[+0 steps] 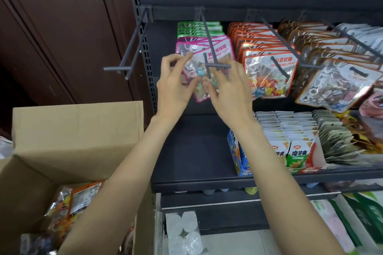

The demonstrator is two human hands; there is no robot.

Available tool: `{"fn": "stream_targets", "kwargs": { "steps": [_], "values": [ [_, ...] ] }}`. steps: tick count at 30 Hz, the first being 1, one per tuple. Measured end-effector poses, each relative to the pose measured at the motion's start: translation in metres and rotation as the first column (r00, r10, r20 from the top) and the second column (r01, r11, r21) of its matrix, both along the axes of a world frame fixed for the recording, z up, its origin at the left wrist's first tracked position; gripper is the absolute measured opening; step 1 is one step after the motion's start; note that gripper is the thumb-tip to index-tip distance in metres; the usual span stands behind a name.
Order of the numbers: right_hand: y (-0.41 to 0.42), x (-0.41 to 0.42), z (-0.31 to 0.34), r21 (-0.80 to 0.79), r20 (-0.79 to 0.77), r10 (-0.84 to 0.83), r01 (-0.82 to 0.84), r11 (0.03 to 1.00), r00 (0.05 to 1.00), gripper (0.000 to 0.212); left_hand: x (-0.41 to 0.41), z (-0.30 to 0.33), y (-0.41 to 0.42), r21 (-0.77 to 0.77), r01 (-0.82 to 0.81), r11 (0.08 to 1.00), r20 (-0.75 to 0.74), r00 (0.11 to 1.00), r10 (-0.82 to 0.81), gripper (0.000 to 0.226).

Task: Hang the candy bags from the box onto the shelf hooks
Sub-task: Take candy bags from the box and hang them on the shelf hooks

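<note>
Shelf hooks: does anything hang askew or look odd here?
Yes. The front pink-edged candy bag tilts at the hook tip while both hands handle it. The leftmost hook is bare. The brown-edged bags on the right hang slanted.

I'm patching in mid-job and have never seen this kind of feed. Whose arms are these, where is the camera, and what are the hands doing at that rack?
There is no machine here: the arms belong to a person, and the single picture comes from a wide-angle camera worn on their head, looking forward and down. The left hand and right hand are raised at the pink-edged candy bag, which sits at the front of a grey shelf hook. The left fingers pinch its upper corner; the right hand is at the bag beside the hook's tip, but its grip is unclear. More bags, green and orange-edged, hang on this and neighbouring hooks. The far-left hook is bare. At lower left stands the open cardboard box with more candy bags inside.
</note>
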State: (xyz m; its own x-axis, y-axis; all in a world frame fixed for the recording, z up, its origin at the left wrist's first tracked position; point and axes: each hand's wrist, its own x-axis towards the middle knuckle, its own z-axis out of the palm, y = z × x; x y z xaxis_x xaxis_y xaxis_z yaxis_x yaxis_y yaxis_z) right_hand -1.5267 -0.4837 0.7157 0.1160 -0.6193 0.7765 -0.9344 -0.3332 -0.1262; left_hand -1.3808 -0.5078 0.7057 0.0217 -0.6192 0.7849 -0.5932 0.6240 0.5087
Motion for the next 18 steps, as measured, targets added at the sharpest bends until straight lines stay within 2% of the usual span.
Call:
{"fn": "stream_targets", "kwargs": {
  "steps": [4,8,14,18],
  "values": [
    [-0.021,0.009,-0.008,0.105,-0.077,-0.046,0.054,0.993,0.996,0.043,-0.003,0.004,-0.019,0.006,-0.049,0.999,0.041,0.998,0.048,0.052],
    [-0.023,0.013,-0.013,0.122,-0.053,-0.051,0.057,0.991,0.997,0.041,-0.005,0.008,-0.018,0.073,-0.061,0.995,0.065,0.996,0.057,0.053],
    [0.004,0.018,-0.024,0.134,0.013,-0.036,0.034,0.990,0.999,0.056,0.009,0.001,0.023,0.214,0.116,0.970,-0.052,0.993,-0.107,0.060],
    [0.045,0.029,-0.036,0.049,0.177,0.029,-0.038,0.998,0.984,0.038,0.028,-0.008,0.071,0.217,0.117,0.969,-0.122,0.988,-0.092,0.045]
  ]
}}
